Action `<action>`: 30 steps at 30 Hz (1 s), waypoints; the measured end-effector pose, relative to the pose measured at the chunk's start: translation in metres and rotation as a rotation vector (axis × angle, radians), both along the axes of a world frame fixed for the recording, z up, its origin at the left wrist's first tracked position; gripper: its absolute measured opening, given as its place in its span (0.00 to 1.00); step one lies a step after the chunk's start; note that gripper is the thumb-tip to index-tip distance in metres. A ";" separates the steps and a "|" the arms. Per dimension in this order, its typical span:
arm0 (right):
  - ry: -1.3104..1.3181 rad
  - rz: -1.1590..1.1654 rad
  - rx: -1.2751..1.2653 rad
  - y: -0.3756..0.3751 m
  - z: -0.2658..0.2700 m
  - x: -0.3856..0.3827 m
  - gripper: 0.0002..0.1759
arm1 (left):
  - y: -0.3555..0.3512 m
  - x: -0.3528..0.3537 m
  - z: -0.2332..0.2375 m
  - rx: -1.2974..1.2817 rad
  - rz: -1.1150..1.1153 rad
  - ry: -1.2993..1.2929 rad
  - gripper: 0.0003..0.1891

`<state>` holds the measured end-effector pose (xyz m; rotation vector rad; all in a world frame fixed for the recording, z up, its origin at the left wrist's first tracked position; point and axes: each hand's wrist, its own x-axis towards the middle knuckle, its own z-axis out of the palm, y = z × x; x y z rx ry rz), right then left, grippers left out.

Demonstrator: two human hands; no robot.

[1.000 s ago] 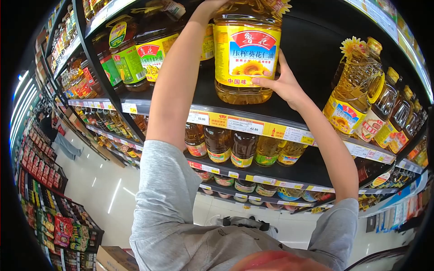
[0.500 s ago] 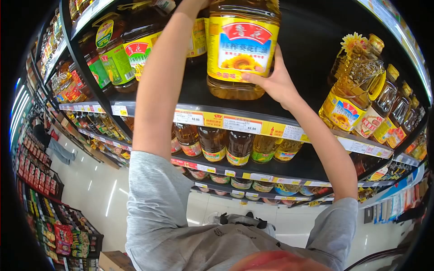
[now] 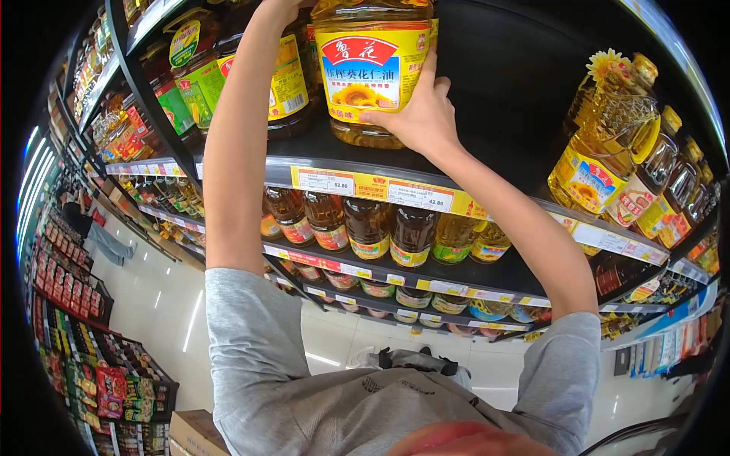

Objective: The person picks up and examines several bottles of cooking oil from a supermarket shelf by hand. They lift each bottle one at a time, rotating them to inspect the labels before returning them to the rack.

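A large oil bottle (image 3: 370, 72) with a yellow sunflower label stands upright at the front of the black shelf (image 3: 487, 99), at the top of the view. My right hand (image 3: 422, 114) grips its right side, the thumb across the lower label and the fingers reaching behind. At the top edge, my left hand (image 3: 285, 9) is near the bottle's upper left; its fingers are cut off or hidden. Just left of the bottle is another large bottle (image 3: 287, 83) with a yellow label.
Green-labelled bottles (image 3: 199, 95) stand farther left. To the right are a sunflower oil bottle (image 3: 597, 152) with a flower on top and more bottles. Price tags (image 3: 327, 181) line the shelf edge, with bottles (image 3: 368, 228) on the shelf below. A person (image 3: 106, 239) is far left.
The large bottle has moved left, closer to its neighbour, and its label faces the view more squarely. Both my hands have shifted left as well.
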<state>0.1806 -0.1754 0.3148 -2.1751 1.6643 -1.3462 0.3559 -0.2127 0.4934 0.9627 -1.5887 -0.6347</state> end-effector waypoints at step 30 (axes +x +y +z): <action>-0.280 0.278 0.358 -0.130 -0.001 -0.050 0.30 | 0.036 0.021 -0.105 -0.831 0.697 -0.642 0.38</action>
